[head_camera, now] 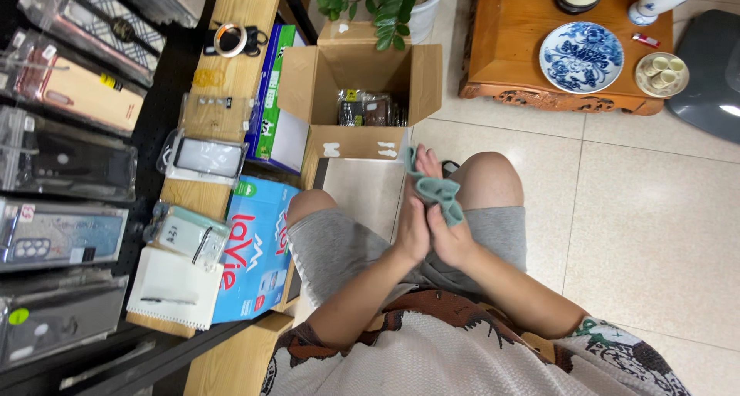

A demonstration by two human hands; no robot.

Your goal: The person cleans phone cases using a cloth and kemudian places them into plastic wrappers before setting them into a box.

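Pale floor tiles (655,211) lie under your knees. Your left hand (412,230) and right hand (447,238) meet above your lap, fingers closed together around a teal soft cloth (435,189). Keep it bunched and clear of the open brown cardboard box (362,76) beyond, beside the wooden counter (231,80).

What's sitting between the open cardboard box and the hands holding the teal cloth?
In the head view, only the box's near flap lies between the open cardboard box and the teal cloth pressed between left hand and right hand.
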